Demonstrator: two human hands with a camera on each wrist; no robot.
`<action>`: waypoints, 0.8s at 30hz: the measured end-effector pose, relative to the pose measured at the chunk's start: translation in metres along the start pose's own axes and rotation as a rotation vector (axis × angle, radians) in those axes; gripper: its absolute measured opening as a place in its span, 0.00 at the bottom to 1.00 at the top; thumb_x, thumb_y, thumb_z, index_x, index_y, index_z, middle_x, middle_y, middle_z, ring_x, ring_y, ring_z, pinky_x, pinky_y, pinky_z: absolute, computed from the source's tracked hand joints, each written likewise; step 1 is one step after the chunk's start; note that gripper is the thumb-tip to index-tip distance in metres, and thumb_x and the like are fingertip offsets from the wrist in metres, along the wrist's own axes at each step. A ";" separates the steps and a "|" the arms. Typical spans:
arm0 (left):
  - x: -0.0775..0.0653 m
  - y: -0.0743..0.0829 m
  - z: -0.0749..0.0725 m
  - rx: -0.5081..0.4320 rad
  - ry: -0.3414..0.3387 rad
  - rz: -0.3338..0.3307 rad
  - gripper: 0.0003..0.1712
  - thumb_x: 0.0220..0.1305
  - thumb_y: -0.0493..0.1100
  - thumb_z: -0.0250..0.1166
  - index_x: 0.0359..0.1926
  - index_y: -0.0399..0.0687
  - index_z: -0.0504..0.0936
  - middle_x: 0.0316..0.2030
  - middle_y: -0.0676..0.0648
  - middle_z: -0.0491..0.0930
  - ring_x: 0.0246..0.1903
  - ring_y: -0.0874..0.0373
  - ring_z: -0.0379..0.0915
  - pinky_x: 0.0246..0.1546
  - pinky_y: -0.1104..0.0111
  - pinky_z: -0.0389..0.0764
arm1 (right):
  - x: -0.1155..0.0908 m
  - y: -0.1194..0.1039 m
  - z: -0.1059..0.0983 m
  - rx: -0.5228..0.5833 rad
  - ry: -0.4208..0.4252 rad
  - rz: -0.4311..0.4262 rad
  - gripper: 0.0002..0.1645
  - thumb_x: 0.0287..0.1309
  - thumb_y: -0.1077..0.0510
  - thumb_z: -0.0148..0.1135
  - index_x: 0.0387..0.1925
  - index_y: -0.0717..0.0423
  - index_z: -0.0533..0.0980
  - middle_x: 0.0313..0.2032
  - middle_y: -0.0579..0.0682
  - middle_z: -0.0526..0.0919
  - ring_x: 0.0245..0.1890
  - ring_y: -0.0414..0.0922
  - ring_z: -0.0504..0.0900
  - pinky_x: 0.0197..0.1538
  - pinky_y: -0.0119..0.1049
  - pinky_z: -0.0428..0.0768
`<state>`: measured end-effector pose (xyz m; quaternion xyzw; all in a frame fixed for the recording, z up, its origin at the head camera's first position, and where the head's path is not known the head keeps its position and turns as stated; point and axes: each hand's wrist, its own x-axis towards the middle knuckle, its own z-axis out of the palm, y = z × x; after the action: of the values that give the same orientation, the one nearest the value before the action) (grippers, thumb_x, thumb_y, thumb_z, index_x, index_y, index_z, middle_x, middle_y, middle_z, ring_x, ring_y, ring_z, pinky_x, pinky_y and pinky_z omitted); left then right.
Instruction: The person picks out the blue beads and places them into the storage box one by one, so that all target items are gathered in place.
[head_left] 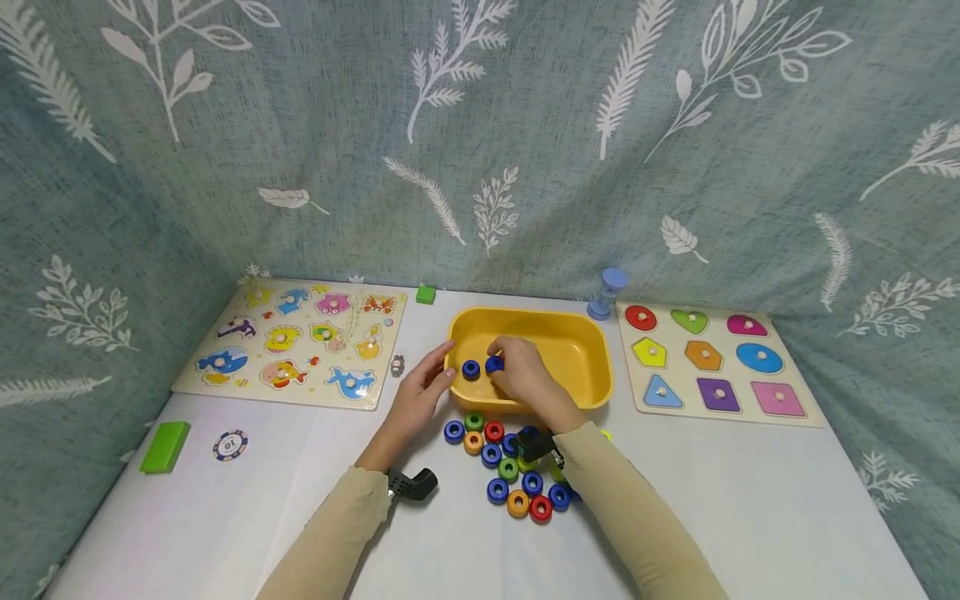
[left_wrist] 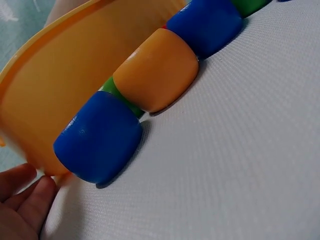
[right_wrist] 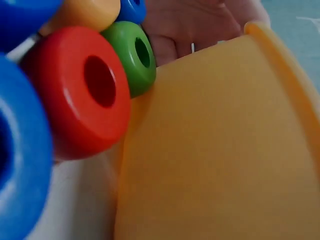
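Observation:
A yellow plastic tub (head_left: pixel 577 402) stands in the middle of the table. Inside it, my right hand (head_left: pixel 523 372) pinches a blue ring (head_left: pixel 494 364) close over the tub floor. Just left of that lies a second blue ring (head_left: pixel 470 369). My left hand (head_left: pixel 422 393) rests its fairly straight fingers against the tub's left end, and the left wrist view shows its fingertips (left_wrist: pixel 39 202) low on the outer wall. Several loose rings in blue, orange, red and green, such as a red ring (right_wrist: pixel 80 125), lie along the tub's near side, partly hidden under my right wrist.
To the left lies a sea-animal puzzle board (head_left: pixel 255 342), to the right a shape puzzle board (head_left: pixel 675 362). A blue sand timer (head_left: pixel 604 295) stands behind the tub. Green blocks (head_left: pixel 165 447), a poker chip (head_left: pixel 230 446) and a small figurine (head_left: pixel 397 365) lie about. A patterned curtain (head_left: pixel 525 150) closes the back.

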<state>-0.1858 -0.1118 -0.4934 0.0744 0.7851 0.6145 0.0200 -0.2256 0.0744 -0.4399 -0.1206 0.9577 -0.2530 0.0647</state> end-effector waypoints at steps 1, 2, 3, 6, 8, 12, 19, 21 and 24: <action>0.000 0.002 0.000 0.000 -0.002 -0.002 0.27 0.73 0.46 0.53 0.71 0.59 0.64 0.72 0.51 0.63 0.69 0.48 0.64 0.69 0.55 0.67 | 0.001 0.000 0.001 0.003 -0.003 0.004 0.19 0.53 0.64 0.68 0.48 0.59 0.79 0.43 0.56 0.84 0.45 0.49 0.81 0.56 0.43 0.81; 0.000 0.004 0.000 -0.003 -0.006 -0.006 0.27 0.74 0.45 0.53 0.71 0.58 0.64 0.72 0.50 0.62 0.69 0.48 0.63 0.69 0.55 0.67 | 0.002 0.000 0.001 0.012 -0.009 0.010 0.20 0.53 0.66 0.67 0.49 0.58 0.79 0.44 0.56 0.84 0.46 0.50 0.81 0.57 0.43 0.80; 0.000 0.006 0.000 -0.004 -0.008 -0.013 0.27 0.74 0.45 0.53 0.71 0.57 0.64 0.72 0.50 0.62 0.69 0.47 0.63 0.69 0.55 0.67 | 0.003 0.000 0.001 0.027 -0.013 0.019 0.21 0.53 0.67 0.66 0.51 0.58 0.79 0.45 0.56 0.84 0.47 0.50 0.81 0.58 0.44 0.80; -0.004 0.019 -0.001 0.000 -0.024 -0.024 0.27 0.74 0.42 0.52 0.72 0.50 0.63 0.73 0.45 0.61 0.69 0.44 0.62 0.70 0.53 0.66 | 0.002 0.001 0.000 0.078 -0.005 0.034 0.25 0.53 0.69 0.64 0.55 0.56 0.77 0.48 0.57 0.84 0.50 0.51 0.81 0.59 0.45 0.80; -0.006 0.025 -0.002 -0.006 -0.032 -0.024 0.28 0.74 0.40 0.51 0.72 0.47 0.62 0.73 0.43 0.61 0.69 0.43 0.62 0.70 0.52 0.65 | 0.000 0.002 -0.002 0.110 0.022 0.019 0.26 0.55 0.69 0.63 0.56 0.55 0.77 0.49 0.57 0.84 0.50 0.51 0.81 0.57 0.45 0.81; -0.005 0.024 -0.002 -0.003 -0.027 -0.014 0.27 0.74 0.41 0.51 0.72 0.49 0.63 0.72 0.45 0.61 0.69 0.44 0.63 0.70 0.53 0.65 | -0.016 0.002 -0.012 0.174 0.141 -0.085 0.22 0.57 0.67 0.62 0.55 0.54 0.78 0.48 0.54 0.85 0.43 0.48 0.83 0.49 0.42 0.84; 0.001 0.001 0.000 -0.002 0.004 0.013 0.27 0.73 0.46 0.53 0.71 0.58 0.65 0.72 0.47 0.63 0.68 0.46 0.64 0.70 0.54 0.66 | -0.076 0.012 -0.031 0.229 0.093 -0.355 0.14 0.58 0.61 0.66 0.46 0.56 0.82 0.39 0.50 0.86 0.32 0.39 0.79 0.38 0.31 0.84; 0.000 0.000 0.000 -0.005 0.007 0.016 0.27 0.73 0.46 0.54 0.71 0.57 0.65 0.71 0.47 0.64 0.68 0.46 0.64 0.71 0.55 0.65 | -0.091 0.019 -0.031 0.209 0.057 -0.395 0.12 0.58 0.61 0.65 0.45 0.56 0.82 0.38 0.49 0.86 0.32 0.37 0.78 0.38 0.28 0.83; -0.005 0.017 -0.002 -0.007 -0.007 -0.002 0.27 0.73 0.44 0.53 0.71 0.52 0.64 0.72 0.44 0.62 0.69 0.44 0.62 0.72 0.55 0.64 | -0.110 0.027 -0.032 0.197 0.056 -0.423 0.12 0.57 0.62 0.65 0.44 0.57 0.83 0.38 0.48 0.86 0.33 0.36 0.78 0.40 0.29 0.84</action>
<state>-0.1792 -0.1107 -0.4769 0.0758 0.7829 0.6170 0.0238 -0.1313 0.1413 -0.4186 -0.3048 0.8832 -0.3563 -0.0047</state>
